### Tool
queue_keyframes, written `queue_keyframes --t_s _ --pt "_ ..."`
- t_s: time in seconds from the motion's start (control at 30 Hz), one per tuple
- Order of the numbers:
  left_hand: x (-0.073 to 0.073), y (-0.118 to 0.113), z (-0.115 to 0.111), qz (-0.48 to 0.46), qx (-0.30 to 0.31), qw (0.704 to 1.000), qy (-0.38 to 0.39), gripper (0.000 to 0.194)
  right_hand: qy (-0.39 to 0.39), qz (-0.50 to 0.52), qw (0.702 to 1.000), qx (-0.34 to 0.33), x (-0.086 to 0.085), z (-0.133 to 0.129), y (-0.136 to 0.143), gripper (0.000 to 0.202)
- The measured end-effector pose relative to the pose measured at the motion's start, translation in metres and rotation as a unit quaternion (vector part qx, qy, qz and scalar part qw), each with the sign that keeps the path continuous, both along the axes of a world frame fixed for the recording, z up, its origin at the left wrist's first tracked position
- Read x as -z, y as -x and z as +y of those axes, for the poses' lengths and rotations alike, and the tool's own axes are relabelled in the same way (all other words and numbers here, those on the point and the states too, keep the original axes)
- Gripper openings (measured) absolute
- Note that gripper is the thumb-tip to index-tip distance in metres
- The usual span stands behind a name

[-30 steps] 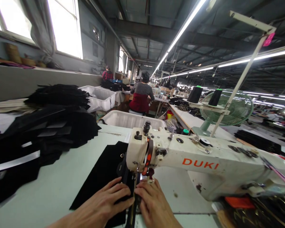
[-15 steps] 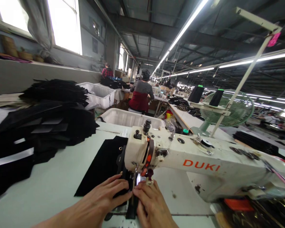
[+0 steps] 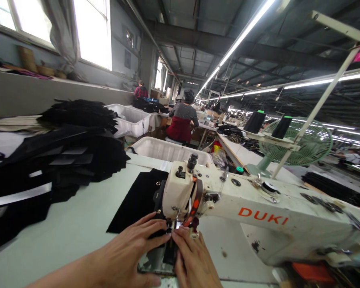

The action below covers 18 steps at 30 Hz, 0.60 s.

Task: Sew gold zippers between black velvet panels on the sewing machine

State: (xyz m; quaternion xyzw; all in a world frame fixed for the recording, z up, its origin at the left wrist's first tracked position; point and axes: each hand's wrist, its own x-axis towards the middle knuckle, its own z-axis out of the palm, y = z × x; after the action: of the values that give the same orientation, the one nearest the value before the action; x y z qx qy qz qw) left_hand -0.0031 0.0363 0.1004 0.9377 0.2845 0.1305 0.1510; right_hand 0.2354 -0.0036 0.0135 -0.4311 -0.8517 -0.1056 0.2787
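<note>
A black fabric panel (image 3: 135,202) with small gold-coloured metal rings lies flat under the head of a white sewing machine (image 3: 258,212) marked DUKI. My left hand (image 3: 135,244) rests on the panel's near edge, left of the needle area, its fingers stretched out and thumb spread. On the other side, my right hand (image 3: 195,256) has its fingers drawn together at a narrow black fabric strip (image 3: 169,254) that runs toward me from the presser foot. Both hands' fingertips nearly meet just in front of the foot. The needle itself is hidden.
Stacked black fabric pieces (image 3: 87,156) cover the table's left side. Behind the machine are a white plastic bin (image 3: 168,150), a green fan (image 3: 297,140) and black thread cones (image 3: 255,122) on a stand. Farther off, a person (image 3: 183,118) sits facing away.
The black panel and strip have slid away from me under the machine head. Both hands stay close to the presser foot. The whole view has shifted slightly.
</note>
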Motion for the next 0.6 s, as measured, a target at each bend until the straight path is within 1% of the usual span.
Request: queue_keyframes --t_s 0.1,0.17,0.27,0.33,0.4,0.43,0.5,0.6 --pt "0.001 0.001 0.002 0.002 0.002 1.000 -0.003 0.076 -0.035 0.037 0.998 0.031 -0.002 0.000 0.005 0.047" --pt "0.002 0.002 0.004 -0.009 0.015 1.000 -0.001 0.074 -0.053 0.046 0.997 0.038 -0.006 0.000 0.008 0.046" --pt "0.002 0.003 0.006 -0.046 0.039 0.998 0.016 0.068 -0.056 0.001 0.998 0.018 -0.012 0.000 0.005 0.050" --pt "0.004 0.004 0.007 -0.062 0.037 0.997 0.024 0.056 -0.066 -0.043 0.997 -0.001 -0.013 0.002 -0.001 0.053" --pt "0.008 0.005 0.010 -0.058 0.002 0.998 0.016 0.041 -0.097 -0.073 0.992 -0.020 -0.008 0.008 -0.009 0.053" --pt "0.010 0.007 0.013 -0.052 -0.030 0.998 0.006 0.037 -0.124 -0.082 0.988 -0.039 -0.004 0.013 -0.013 0.051" --pt "0.014 0.011 0.017 -0.033 -0.087 0.995 -0.020 0.042 -0.192 -0.093 0.975 -0.064 0.004 0.026 -0.022 0.045" --pt "0.016 0.015 0.016 0.006 -0.126 0.991 -0.045 0.052 -0.265 -0.103 0.955 -0.082 0.008 0.042 -0.028 0.038"
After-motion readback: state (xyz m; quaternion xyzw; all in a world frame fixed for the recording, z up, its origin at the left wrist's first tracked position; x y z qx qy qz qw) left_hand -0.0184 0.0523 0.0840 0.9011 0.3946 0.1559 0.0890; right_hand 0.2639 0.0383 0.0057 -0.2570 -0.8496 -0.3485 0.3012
